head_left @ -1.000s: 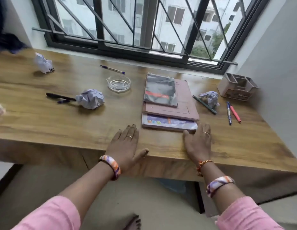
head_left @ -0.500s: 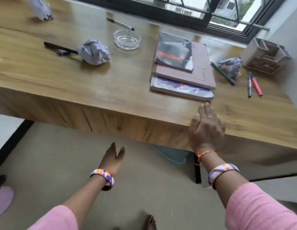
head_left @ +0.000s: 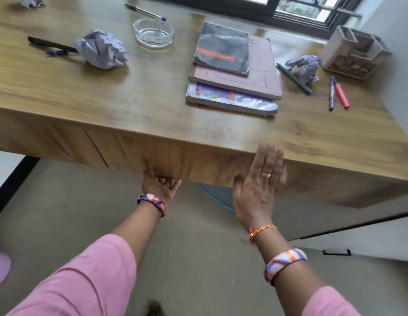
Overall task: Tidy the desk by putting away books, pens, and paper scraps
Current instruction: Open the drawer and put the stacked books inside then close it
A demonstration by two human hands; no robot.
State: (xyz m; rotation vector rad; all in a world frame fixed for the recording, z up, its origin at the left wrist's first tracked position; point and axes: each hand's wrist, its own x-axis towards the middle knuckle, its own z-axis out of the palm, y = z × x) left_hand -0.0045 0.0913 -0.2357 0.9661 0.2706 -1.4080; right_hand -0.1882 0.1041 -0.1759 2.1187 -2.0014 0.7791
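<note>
A stack of three books (head_left: 260, 80) lies on the wooden desk (head_left: 130, 99), a dark one on top. Crumpled paper balls sit at the left (head_left: 101, 49), the right (head_left: 304, 66) and the far left corner (head_left: 29, 1). A black pen (head_left: 50, 43), a blue pen (head_left: 144, 12), a dark green pen (head_left: 294, 79), a blue marker (head_left: 331, 93) and a pink highlighter (head_left: 342, 96) lie loose. My left hand (head_left: 159, 184) grips the lower edge of the drawer front (head_left: 187, 160), its fingers curled out of sight under it. My right hand (head_left: 259, 185) lies flat against that front, fingers straight.
A glass ashtray (head_left: 154, 33) stands behind the middle of the desk. A beige pen organizer (head_left: 353, 53) sits at the back right by the wall. Under the desk a blue bin (head_left: 212, 195) shows partly. A window runs along the back.
Both hands left the desktop. My left hand dropped below the desk and now hooks under the drawer front; my right hand slid down over the front edge. The view tilted downward.
</note>
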